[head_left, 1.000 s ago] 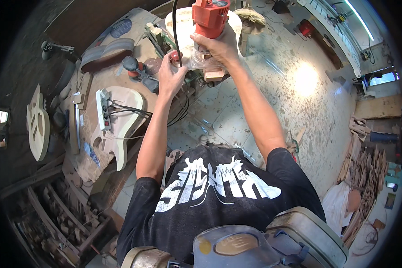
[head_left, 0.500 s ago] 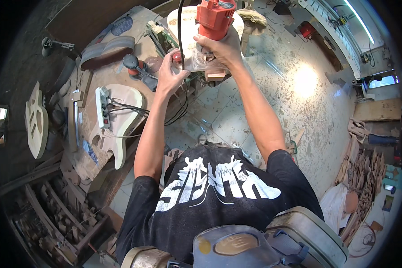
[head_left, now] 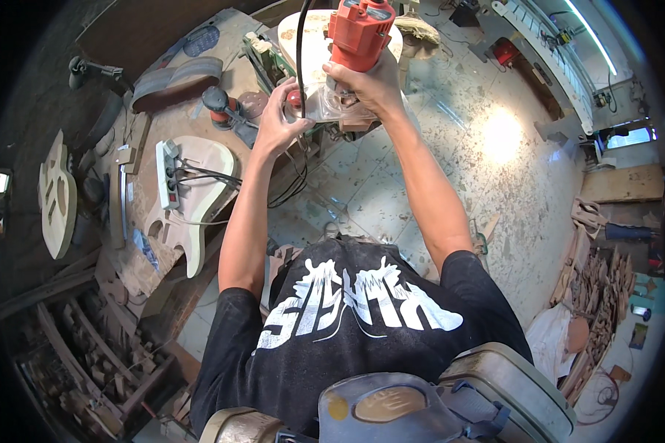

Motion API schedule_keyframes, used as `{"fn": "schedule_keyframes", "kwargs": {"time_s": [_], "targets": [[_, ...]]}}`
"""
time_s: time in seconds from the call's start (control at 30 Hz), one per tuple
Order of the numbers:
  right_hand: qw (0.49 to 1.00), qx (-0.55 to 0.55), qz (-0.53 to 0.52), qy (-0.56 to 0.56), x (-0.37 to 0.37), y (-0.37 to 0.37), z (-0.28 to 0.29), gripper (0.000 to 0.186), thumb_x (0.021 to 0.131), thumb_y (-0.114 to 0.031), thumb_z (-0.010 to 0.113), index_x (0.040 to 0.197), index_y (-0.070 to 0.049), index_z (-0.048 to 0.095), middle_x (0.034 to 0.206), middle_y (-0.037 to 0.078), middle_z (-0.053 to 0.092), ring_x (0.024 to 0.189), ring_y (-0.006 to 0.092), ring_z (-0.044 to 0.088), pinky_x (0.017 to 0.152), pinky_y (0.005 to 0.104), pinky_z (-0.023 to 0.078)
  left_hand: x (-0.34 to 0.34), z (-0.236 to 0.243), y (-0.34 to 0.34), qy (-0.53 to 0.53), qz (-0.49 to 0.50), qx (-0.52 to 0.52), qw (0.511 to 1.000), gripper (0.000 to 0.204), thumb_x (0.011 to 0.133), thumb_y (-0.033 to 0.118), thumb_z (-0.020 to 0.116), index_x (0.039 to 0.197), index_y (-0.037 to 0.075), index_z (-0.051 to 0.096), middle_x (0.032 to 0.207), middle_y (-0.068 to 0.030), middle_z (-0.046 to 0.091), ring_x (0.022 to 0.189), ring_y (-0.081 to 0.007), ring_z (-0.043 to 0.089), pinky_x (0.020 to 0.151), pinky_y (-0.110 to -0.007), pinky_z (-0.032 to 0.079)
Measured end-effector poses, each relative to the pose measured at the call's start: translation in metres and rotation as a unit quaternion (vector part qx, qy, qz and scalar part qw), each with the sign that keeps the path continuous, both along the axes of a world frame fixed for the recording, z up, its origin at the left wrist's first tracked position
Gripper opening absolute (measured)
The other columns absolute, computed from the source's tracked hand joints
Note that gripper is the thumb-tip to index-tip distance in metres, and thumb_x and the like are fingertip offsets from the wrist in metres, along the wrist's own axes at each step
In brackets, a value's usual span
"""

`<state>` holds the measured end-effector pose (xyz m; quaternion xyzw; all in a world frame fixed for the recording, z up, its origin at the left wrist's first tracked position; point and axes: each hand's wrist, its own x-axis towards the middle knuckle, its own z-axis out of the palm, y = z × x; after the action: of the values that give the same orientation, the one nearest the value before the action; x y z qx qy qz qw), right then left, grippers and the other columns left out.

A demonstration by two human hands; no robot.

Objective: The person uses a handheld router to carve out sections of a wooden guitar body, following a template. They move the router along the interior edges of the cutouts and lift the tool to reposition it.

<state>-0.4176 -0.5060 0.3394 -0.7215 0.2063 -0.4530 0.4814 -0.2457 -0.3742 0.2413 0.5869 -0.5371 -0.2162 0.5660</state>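
Observation:
A red router [head_left: 360,37] stands over a pale wooden guitar body [head_left: 291,35] at the top of the view. My right hand [head_left: 373,83] wraps round the lower part of its motor housing. Under the motor, a clear base plate [head_left: 331,111] reaches left to a red knob [head_left: 295,98]. At that end my left hand [head_left: 277,122] curls its fingers and thumb about the plate's edge, beside the knob. A black cord [head_left: 300,44] hangs down past the knob. The cutting bit is hidden by the base and my right hand.
Left on the workbench [head_left: 142,255] lie another guitar body [head_left: 218,159] bearing a white power strip [head_left: 168,173], a sander [head_left: 220,109] and a curved sanding block [head_left: 177,83]. A respirator [head_left: 391,406] hangs at my chest. Wood scraps [head_left: 602,317] are piled at the right; dust covers the tiled floor [head_left: 436,170].
The router has shifted slightly right, with both hands still on it. The wooden block seen below the base plate before is now mostly out of sight.

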Motion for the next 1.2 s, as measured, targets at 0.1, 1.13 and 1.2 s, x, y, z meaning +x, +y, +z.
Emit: {"fn": "schedule_keyframes", "kwargs": {"time_s": [0.1, 1.13, 1.2], "targets": [[1.0, -0.009, 0.0, 0.002, -0.001, 0.002, 0.001, 0.042, 0.077, -0.019, 0.089, 0.108, 0.001, 0.069, 0.085, 0.005, 0.071, 0.067, 0.0109, 0.067, 0.059, 0.0261, 0.056, 0.0, 0.001, 0.001, -0.018, 0.007, 0.016, 1.0, 0.085, 0.067, 0.02, 0.081, 0.144, 0.001, 0.053, 0.146, -0.0128, 0.054, 0.135, -0.0229, 0.053, 0.115, -0.037, 0.039], [0.999, -0.004, 0.004, -0.041, 0.008, -0.019, 0.003, 0.041, 0.075, -0.024, 0.091, 0.102, -0.001, 0.07, 0.085, 0.004, 0.072, 0.064, 0.0096, 0.066, 0.059, 0.0252, 0.056, -0.009, -0.002, -0.005, -0.025, 0.064, 0.0, 0.998, 0.077, 0.079, 0.025, 0.083, 0.145, 0.002, 0.053, 0.128, -0.007, 0.065, 0.11, -0.0159, 0.063, 0.091, -0.03, 0.051], [1.0, -0.014, -0.008, -0.02, 0.004, -0.023, 0.001, 0.039, 0.075, -0.023, 0.091, 0.099, -0.001, 0.071, 0.084, 0.004, 0.072, 0.063, 0.0093, 0.065, 0.057, 0.025, 0.055, -0.011, 0.005, -0.005, -0.025, 0.058, 0.022, 0.998, 0.081, 0.073, 0.03, 0.082, 0.144, 0.003, 0.055, 0.145, -0.0187, 0.056, 0.136, -0.0335, 0.054, 0.115, -0.042, 0.042]]}}
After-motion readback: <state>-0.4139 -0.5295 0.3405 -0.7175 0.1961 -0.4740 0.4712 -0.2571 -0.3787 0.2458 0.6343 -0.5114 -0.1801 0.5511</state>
